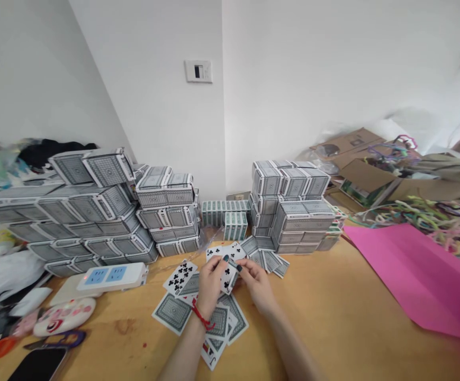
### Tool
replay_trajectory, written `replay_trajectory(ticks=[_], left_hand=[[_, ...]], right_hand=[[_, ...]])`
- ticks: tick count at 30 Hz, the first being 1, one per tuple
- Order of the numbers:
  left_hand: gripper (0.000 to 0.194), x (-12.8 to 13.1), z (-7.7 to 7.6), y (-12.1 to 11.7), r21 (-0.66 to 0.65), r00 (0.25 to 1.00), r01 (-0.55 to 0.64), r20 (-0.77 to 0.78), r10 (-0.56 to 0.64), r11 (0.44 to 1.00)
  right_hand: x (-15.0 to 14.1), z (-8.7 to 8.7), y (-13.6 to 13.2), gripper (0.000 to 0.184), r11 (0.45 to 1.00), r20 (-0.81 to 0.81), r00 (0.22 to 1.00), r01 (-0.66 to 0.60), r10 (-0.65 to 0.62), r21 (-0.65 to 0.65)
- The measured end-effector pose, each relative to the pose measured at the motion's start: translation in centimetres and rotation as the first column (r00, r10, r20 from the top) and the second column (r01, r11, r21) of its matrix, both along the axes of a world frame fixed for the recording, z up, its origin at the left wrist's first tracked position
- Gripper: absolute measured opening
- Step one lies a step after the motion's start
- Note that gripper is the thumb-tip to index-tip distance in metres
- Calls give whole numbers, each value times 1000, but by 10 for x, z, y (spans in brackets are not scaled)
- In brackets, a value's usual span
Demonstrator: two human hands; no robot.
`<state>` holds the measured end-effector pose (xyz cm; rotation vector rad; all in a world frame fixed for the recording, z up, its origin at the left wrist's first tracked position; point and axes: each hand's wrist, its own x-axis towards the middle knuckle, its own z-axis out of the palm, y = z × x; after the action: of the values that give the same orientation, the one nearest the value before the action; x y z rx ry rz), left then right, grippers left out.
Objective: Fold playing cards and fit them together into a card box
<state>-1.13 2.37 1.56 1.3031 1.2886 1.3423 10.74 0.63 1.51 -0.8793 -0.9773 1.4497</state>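
Both my hands meet over the middle of the table, gripping one playing card. My left hand (212,279) pinches the card's left side, and a red cord circles that wrist. On the other side my right hand (256,281) holds the upper right edge between thumb and finger. The held playing card (227,276) is a club card, and its top edge appears bent over, showing the patterned back. Beneath and around the hands lie loose playing cards (171,313), some face down, some face up. More clubs cards (181,276) lie left of my left hand.
Blocks built from folded cards (95,206) stand stacked at the left, with another stack (299,211) at the right. Small green card boxes (235,226) sit between them. A power strip (113,276), scissors (57,338) and phone (39,365) lie left; pink paper (404,275) lies right.
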Motion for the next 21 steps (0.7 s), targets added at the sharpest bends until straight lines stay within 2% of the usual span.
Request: replay_trajectory(ticks=[5,9,13,21], left_hand=[[17,-2,0,-1,104,977,56,-210,-33,993],[18,-2,1,-2,121,966,87,-253,-54,989],[22,-2,1,-1,63,984,21,-180,-10,998],[22,0,-1,1,-147,992,-51,111,67,988]], right_hand=[[0,-9,5,26,995,75,992,100,-99,-14],[1,-9,5,27,995,59,994,91,-89,-30],[1,-4,2,26,998,7,1000,15,-15,-55],[0,-3,0,22,998,-89,995,-44,39,-51]])
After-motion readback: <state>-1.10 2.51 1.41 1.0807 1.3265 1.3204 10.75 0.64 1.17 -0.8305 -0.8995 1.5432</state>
